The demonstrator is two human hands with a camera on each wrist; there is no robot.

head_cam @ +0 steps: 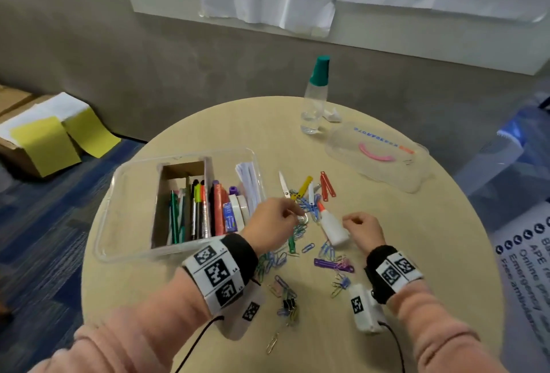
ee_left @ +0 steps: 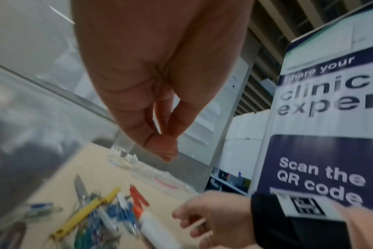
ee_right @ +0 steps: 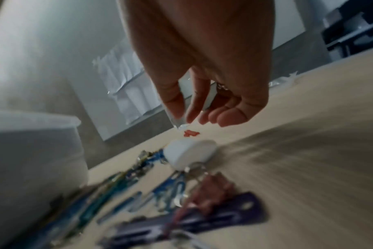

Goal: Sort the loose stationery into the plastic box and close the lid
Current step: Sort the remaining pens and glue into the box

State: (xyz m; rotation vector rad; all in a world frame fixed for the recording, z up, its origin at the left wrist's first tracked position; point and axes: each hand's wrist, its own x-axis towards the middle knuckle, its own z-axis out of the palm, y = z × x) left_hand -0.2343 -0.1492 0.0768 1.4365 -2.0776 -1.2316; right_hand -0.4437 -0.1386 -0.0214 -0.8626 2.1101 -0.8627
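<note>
Head view: glue bottle lies on table, long axis slanting away, base just left of right hand, whose loosely curled fingers hold nothing. Left hand, nearer the plastic box, pinches at paper clips; hold unclear.

Pink sleeves, black wristbands bearing white black-patterned marker tags.

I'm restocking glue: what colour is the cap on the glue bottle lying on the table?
Orange, on the white glue bottle; clearest in the head view.
</note>
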